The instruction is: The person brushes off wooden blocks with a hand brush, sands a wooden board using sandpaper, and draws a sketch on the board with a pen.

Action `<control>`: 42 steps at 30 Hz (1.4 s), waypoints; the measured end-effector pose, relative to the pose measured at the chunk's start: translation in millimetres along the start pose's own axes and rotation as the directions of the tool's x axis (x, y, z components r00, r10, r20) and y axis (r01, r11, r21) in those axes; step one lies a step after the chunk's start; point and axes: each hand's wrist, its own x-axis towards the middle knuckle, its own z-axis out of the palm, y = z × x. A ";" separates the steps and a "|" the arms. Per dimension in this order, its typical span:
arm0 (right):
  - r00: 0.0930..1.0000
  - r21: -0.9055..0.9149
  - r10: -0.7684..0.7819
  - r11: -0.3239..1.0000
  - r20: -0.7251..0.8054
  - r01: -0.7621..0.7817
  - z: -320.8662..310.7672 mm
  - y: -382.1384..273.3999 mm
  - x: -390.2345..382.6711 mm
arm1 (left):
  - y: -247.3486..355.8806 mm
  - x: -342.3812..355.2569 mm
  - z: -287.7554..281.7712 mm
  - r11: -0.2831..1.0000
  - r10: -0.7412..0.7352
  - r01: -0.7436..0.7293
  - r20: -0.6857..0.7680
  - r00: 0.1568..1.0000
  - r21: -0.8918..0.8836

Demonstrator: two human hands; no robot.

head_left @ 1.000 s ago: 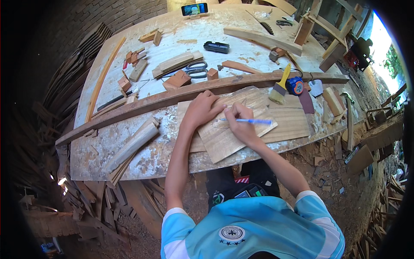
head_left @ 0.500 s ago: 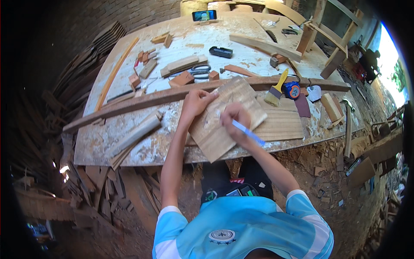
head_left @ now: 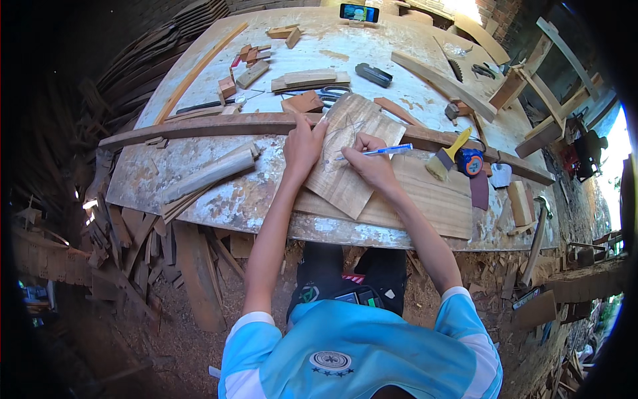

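Observation:
On the workbench a light wooden board lies at a slant, with thin curved pencil-like lines drawn on its upper part. My left hand grips its left edge, thumb along the top face. A blue-and-white pen is pinched in my right hand, its tip at the board near the drawn lines and its back end pointing right. Beneath the board rests a larger wooden plank, partly covered. A long dark wooden bar runs across the bench behind my hands.
Right of the board are a yellow-handled paintbrush, a blue tape measure and a hammer. Wood strips lie left. Farther back sit scissors, a black case, offcuts and a propped phone. A wooden frame stands far right.
The board has turned counterclockwise. The pen has swung from pointing down-right to nearly level, its back end now to the right. The whole view has shifted slightly.

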 end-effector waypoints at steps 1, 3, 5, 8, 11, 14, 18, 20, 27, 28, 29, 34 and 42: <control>1.000 0.006 0.006 1.000 0.003 -0.006 3.5 -0.3 -1.3 | 5.1 -3.4 -1.1 0.997 0.015 -0.017 0.027 1.000 0.071; 0.997 -0.057 -0.039 0.998 -0.067 0.035 6.7 -3.8 -2.1 | 12.3 -4.7 0.6 0.972 0.013 -0.021 0.033 0.999 0.234; 0.995 -0.098 -0.082 0.992 -0.051 0.077 8.9 -4.5 -4.2 | 11.5 -2.5 1.0 0.956 -0.017 0.005 0.038 0.999 0.292; 0.991 -0.151 -0.131 0.980 -0.007 0.128 10.7 -3.5 -3.7 | 2.6 3.1 2.0 0.951 -0.015 -0.014 0.091 0.996 0.310; 0.989 -0.188 -0.146 0.971 0.007 0.145 7.4 -3.6 -4.5 | 9.7 0.3 2.2 0.959 -0.024 -0.007 0.107 0.994 0.283; 0.970 -0.242 -0.243 0.941 0.006 0.237 11.7 0.0 -2.2 | 9.6 0.1 1.5 0.962 -0.027 -0.005 0.112 0.993 0.275; 0.969 -0.237 -0.243 0.939 0.053 0.248 12.4 -6.7 -4.3 | 5.2 -0.7 -1.9 0.965 -0.019 -0.011 0.113 0.993 0.261; 0.981 -0.236 -0.192 0.952 0.038 0.195 10.1 -6.0 -3.5 | 7.3 -0.6 1.8 0.965 -0.013 -0.014 0.100 0.995 0.261; 0.971 -0.242 -0.231 0.940 0.061 0.238 9.8 -7.1 -6.4 | 9.2 -2.2 -0.3 0.962 -0.027 -0.002 0.105 0.994 0.273; 0.972 -0.243 -0.229 0.941 0.059 0.237 10.7 -5.6 -6.2 | 10.6 -3.1 -0.6 0.964 -0.028 -0.001 0.106 0.994 0.266; 0.956 -0.263 -0.290 0.920 0.041 0.290 12.5 -3.3 -6.0 | 11.2 -3.4 -0.3 0.966 -0.029 0.001 0.108 0.994 0.259; 0.941 -0.265 -0.324 0.903 0.098 0.338 11.5 -7.1 -6.8 | 6.4 -0.6 1.8 0.963 -0.019 -0.009 0.100 0.995 0.271; 0.937 -0.224 -0.345 0.911 0.048 0.347 13.3 -3.7 -5.3 | 8.8 -1.5 -0.6 0.962 -0.028 -0.002 0.108 0.994 0.273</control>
